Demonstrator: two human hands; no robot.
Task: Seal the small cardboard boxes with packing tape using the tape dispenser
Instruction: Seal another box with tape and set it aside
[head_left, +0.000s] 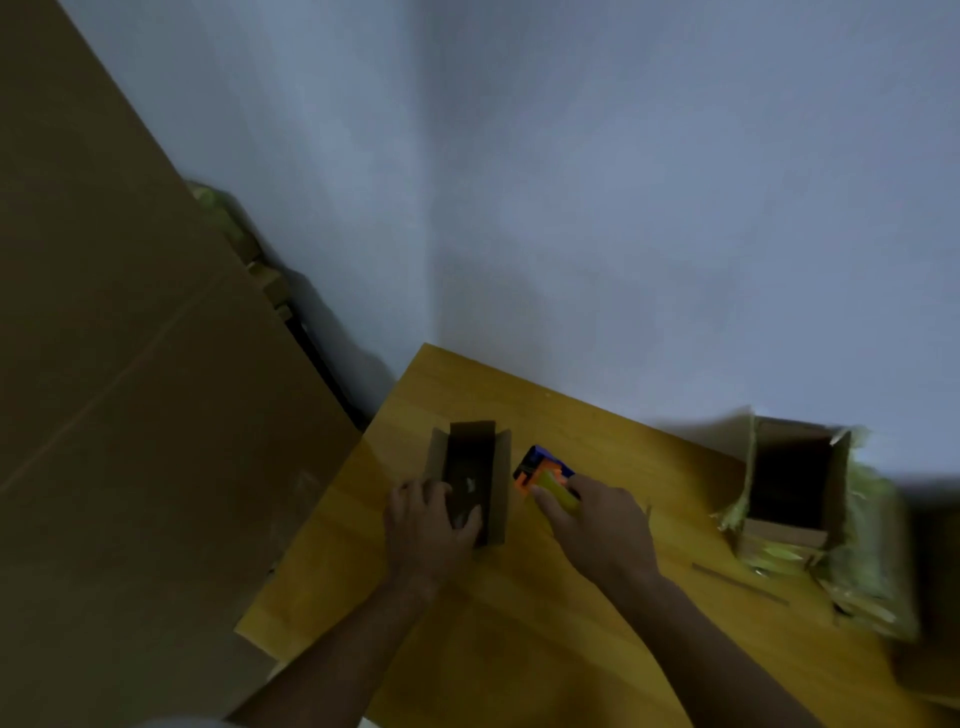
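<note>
A big flat sheet of brown cardboard (130, 389) leans at the far left, matte and creased. Next comes the bench (519, 623), smooth yellowish wood grain. On it stands a small cardboard box (475, 478), narrow and rectangular, flaps up and its top open. The left hand (431, 519) rests on the box's near end, fingers curled over the rim, thumb inside. Just beside the box, the right hand (597, 525) grips the tape dispenser (543, 475) (orange and blue plastic with a yellow-green handle). Farther right sits a larger open box (795, 488), edges ragged with torn pale-green tape. No writing is legible anywhere.
</note>
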